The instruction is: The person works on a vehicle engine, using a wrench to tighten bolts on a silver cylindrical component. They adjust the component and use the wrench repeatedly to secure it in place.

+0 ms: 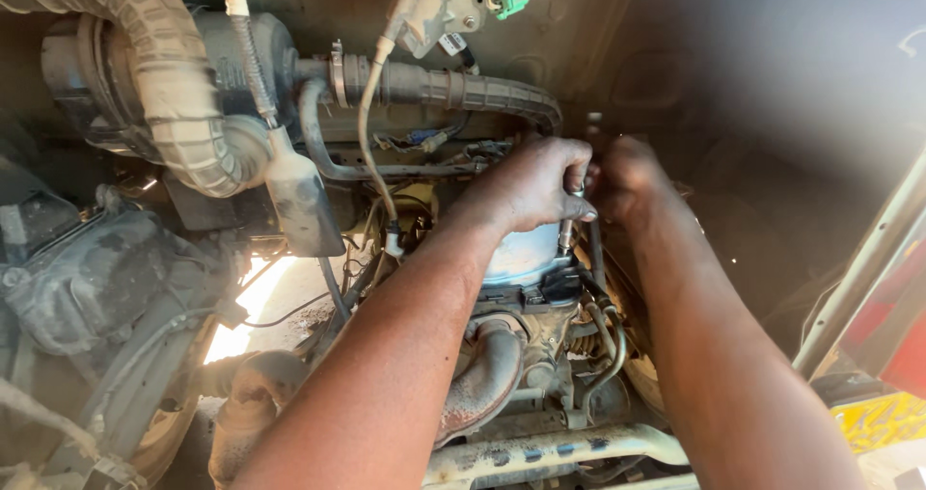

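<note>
while gripping, both hands (579,186) on tool (569,222)

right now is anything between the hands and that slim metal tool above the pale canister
Nothing visible. The left hand already closes on the metal tool, and the right hand touches its top. The pale canister sits just below; hoses lie off to the left.

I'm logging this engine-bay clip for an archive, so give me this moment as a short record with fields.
setting: dusty engine bay seen from above
left hand: closed around a slim metal tool that stands upright
right hand: beside the left, at the top of the same tool; grip unclear
below hands: pale cylindrical canister, rusty pipe
upper left: ribbed air hose
top: green connector
</note>
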